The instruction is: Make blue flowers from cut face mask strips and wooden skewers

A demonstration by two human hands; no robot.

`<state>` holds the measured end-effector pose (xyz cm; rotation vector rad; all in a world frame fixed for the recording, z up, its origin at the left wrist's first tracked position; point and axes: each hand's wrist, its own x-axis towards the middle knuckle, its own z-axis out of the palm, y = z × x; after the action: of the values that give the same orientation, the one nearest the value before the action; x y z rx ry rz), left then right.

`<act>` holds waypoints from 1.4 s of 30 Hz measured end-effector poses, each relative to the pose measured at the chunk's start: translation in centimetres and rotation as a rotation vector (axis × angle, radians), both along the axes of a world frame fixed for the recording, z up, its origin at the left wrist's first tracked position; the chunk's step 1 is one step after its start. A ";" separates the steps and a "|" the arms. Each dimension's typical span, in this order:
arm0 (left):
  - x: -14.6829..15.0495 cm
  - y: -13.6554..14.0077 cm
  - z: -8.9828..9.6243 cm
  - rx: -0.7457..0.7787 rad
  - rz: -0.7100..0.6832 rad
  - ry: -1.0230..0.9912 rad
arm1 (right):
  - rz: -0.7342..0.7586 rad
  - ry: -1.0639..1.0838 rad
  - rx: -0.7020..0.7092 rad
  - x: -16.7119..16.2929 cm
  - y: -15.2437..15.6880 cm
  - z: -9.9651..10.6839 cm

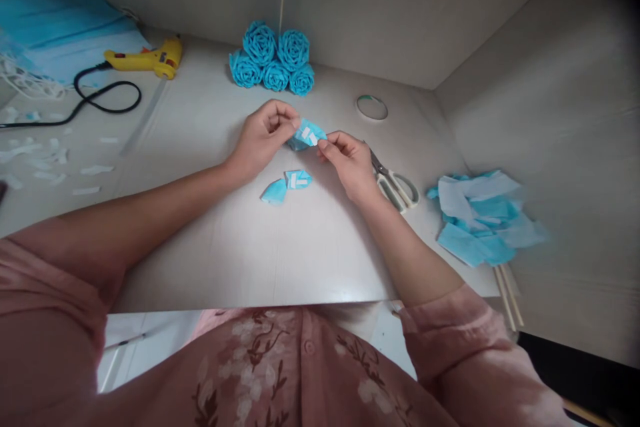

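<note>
Between my two hands is a blue fabric petal (311,133) with small white strips of tape on its face. My left hand (267,137) pinches its left end between thumb and fingers. At its right end, the thumb and fingertips of my right hand (349,159) close on it too. On the table just below lie two loose blue pieces: a plain petal (275,192) and a petal with white strips (299,179). A pair of scissors (395,183) with pale handles lies beside my right wrist, partly hidden by the hand.
Rolled blue fabric roses (275,57) are stacked at the back. A yellow glue gun (150,59) with a black cord and blue face masks (75,30) lie left, near white scraps (40,160). A tape ring (371,107) and blue-white fabric cuttings (483,213) lie right.
</note>
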<state>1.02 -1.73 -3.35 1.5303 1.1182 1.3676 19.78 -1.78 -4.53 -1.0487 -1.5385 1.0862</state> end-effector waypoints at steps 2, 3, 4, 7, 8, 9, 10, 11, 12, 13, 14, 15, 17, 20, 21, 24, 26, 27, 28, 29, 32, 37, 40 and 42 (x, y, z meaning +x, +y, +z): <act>0.0 -0.2 0.1 0.121 0.035 0.114 | -0.023 -0.014 0.000 0.0 0.0 0.0; 0.1 -0.4 0.2 0.171 0.033 0.186 | -0.027 -0.021 0.002 -0.1 0.0 0.0; 0.1 -0.5 0.2 0.208 0.025 0.257 | -0.026 -0.029 0.004 -0.1 -0.1 0.0; 0.1 -0.8 0.2 0.251 0.014 0.388 | -0.015 -0.053 0.010 -0.3 -0.2 0.0; 0.1 -0.7 0.1 0.250 0.017 0.403 | -0.010 -0.059 0.010 -0.3 -0.3 0.1; 0.1 -0.7 0.1 0.246 0.020 0.410 | -0.005 -0.059 0.010 -0.3 -0.3 0.1; 0.0 -0.6 0.0 0.241 0.018 0.413 | 0.002 -0.056 0.012 -0.4 -0.3 0.1; 0.0 -0.6 -0.1 0.237 0.014 0.415 | 0.006 -0.053 0.017 -0.4 -0.4 0.1; 0.0 -0.5 -0.1 0.237 0.010 0.417 | 0.008 -0.054 0.024 -0.3 -0.4 0.1; 0.0 -0.5 -0.2 0.240 0.007 0.419 | 0.004 -0.060 0.034 -0.3 -0.4 0.1; 0.0 -0.5 -0.2 0.246 0.004 0.420 | -0.004 -0.072 0.045 -0.3 -0.4 0.1; 0.0 -0.4 -0.3 0.253 0.003 0.421 | -0.015 -0.086 0.056 -0.3 -0.4 0.1; 0.0 -0.4 -0.4 0.262 0.000 0.422 | -0.037 -0.112 0.079 -0.4 -0.5 0.2; 0.0 -0.4 -0.4 0.259 -0.004 0.438 | -0.048 -0.133 0.121 -0.5 -0.7 0.4; 0.0 -0.4 -0.4 0.259 -0.005 0.443 | -0.048 -0.138 0.137 -0.6 -0.8 0.5; 0.0 -0.4 -0.4 0.266 -0.005 0.454 | -0.049 -0.173 0.175 -0.7 -0.9 0.8; 0.0 -0.4 -0.4 0.267 -0.003 0.460 | -0.053 -0.201 0.183 -0.8 -1.0 0.9; 0.0 -0.4 -0.4 0.267 -0.003 0.459 | -0.056 -0.208 0.187 -0.8 -1.0 0.9; 0.0 -0.4 -0.4 0.269 -0.004 0.456 | -0.057 -0.210 0.191 -0.7 -0.9 0.8; 0.0 -0.4 -0.4 0.272 -0.006 0.452 | -0.057 -0.209 0.196 -0.7 -0.9 0.8; 0.0 -0.4 -0.4 0.271 -0.009 0.454 | -0.058 -0.215 0.201 -0.7 -1.0 0.8; 0.0 -0.4 -0.4 0.227 -0.002 0.409 | -0.065 -0.204 0.158 -0.6 -0.9 0.7; -0.1 -0.2 -0.5 0.173 0.022 0.335 | -0.110 -0.122 0.100 -0.2 -0.1 0.2; -0.3 0.2 -0.4 0.140 0.068 0.298 | -0.149 -0.037 0.072 0.3 0.6 -0.2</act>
<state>0.68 -1.54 -3.76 1.8582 1.2860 1.3142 20.06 -1.15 -4.78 -1.1207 -1.4925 0.9070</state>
